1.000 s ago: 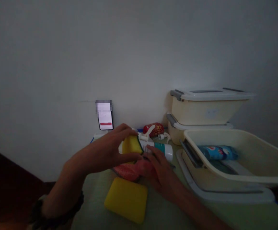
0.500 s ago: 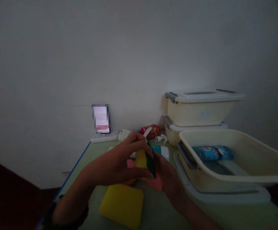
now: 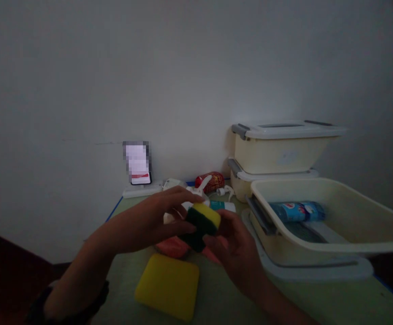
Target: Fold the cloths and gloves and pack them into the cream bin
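Note:
Between my two hands is a yellow sponge with a dark green scouring side (image 3: pixel 201 225), held above the table with the green face toward me. My left hand (image 3: pixel 164 216) grips its left end, thumb on the green face and fingers behind. On its right end, the thumb and fingers of my right hand (image 3: pixel 233 246) pinch it. A larger yellow sponge (image 3: pixel 168 286) lies flat on the table just below my hands. Pink-red items (image 3: pixel 173 246) lie behind it, partly hidden by my hands.
An open cream bin (image 3: pixel 305 253) at the right holds a blue-labelled bottle (image 3: pixel 296 211). Behind it stand two stacked lidded bins (image 3: pixel 278 153). A phone (image 3: pixel 137 163) leans upright at the back left. Near the wall are a red can (image 3: pixel 210 181) and a white spray nozzle (image 3: pixel 224 192).
The sponge has been turned so its green side faces me. My right hand has come round to pinch its right end. The view has shifted slightly.

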Motion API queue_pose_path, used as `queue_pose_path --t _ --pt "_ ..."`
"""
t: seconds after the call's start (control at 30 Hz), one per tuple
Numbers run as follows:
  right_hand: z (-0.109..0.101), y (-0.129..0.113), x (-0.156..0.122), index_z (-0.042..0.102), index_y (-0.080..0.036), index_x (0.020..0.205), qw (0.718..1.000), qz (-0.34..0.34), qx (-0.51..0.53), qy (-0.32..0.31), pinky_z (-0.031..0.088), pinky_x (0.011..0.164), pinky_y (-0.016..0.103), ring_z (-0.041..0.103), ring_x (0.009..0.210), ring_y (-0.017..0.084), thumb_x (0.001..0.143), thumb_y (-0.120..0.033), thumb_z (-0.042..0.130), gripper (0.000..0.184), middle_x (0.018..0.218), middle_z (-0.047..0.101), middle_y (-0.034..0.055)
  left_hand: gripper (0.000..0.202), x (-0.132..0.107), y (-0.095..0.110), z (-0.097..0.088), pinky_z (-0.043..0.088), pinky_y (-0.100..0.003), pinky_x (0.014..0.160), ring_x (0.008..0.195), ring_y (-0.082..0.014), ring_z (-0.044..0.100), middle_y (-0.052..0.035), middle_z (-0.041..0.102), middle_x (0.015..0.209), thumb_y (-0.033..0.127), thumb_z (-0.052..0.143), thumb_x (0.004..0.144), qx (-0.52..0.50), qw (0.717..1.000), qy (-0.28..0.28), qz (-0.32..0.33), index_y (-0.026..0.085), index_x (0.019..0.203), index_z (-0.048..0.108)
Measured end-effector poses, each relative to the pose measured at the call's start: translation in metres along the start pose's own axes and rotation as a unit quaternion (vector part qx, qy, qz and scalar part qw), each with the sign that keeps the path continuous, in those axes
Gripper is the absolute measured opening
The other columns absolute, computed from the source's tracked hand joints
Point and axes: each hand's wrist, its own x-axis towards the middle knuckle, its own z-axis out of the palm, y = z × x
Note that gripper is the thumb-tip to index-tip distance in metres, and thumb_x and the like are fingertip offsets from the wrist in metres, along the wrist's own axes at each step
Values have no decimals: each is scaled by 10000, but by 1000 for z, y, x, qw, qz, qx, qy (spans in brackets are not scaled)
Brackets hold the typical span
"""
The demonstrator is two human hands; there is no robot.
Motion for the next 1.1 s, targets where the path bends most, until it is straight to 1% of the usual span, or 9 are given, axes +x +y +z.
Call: queue_pose_path --t 0.13,0.27,0.43,0.53,0.73,0.83,0.93,1.0,1.1 --pt "-2 -1 -3 509 -260 1059 998 -34 -38 -40 490 700 299 599 836 179 774 -385 660 345 913 614 19 268 0 3 -1 501 -287 818 925 -157 617 -16 636 1027 273 577 857 16 1000 -5 -1 233 1118 529" --pt "0 -6 -4 479 -254 1139 995 -39 -19 -86 483 789 332 576 954 201 839 -357 583 334 1083 582 57 305 1 6 0 525 -271 751 896 -163 628 -29 629 1006 327 611 830 1 999 33 -13 204 1080 487" --pt "0 -11 -2 509 -262 1068 996 -44 -18 -72 488 731 271 580 837 149 888 -282 504 182 936 600 7 420 1 2 1 541 -258 729 863 -146 625 -36 593 1099 357 661 790 13 999 47 24 227 1142 471" --pt "-1 -10 0 497 -284 1065 997 -58 -14 -42 481 685 240 569 790 129 867 -256 536 204 898 588 -20 520 0 1 1 543 -237 758 878 -125 625 -25 552 1179 310 675 788 2 996 62 66 274 1246 430" --pt "1 1 -1 453 -292 1041 986 -116 -113 37 464 638 246 541 803 142 756 -186 658 367 934 518 -10 390 4 10 4 553 -199 689 870 -127 651 -26 596 1153 394 575 849 -11 998 57 -10 240 1199 495" --pt "1 4 -1 446 -289 1047 980 -148 -128 38 475 679 282 525 825 151 735 -163 661 399 966 472 5 348 3 14 5 549 -202 723 901 -133 646 -7 622 1128 390 559 859 -23 999 30 -17 260 1179 513" --pt "0 3 -1 450 -270 1084 977 -178 -121 -2 478 809 360 491 1014 211 695 -224 714 472 1085 429 47 378 0 13 5 542 -224 787 958 -142 629 1 601 1162 331 580 853 -23 999 31 -1 289 1217 483" --pt "0 1 -1 454 -256 1106 981 -169 -89 -45 461 885 406 463 1115 247 703 -315 719 487 1164 410 72 396 -2 12 4 525 -227 837 1004 -142 608 -3 578 1187 266 597 843 -18 999 26 27 284 1222 484" --pt "2 1 -2 442 -279 1114 990 -125 -31 -54 488 862 398 541 1053 222 755 -357 680 438 1131 480 56 400 -2 11 4 471 -247 941 1121 -156 541 -18 533 1242 215 613 831 -5 996 21 82 270 1215 513"
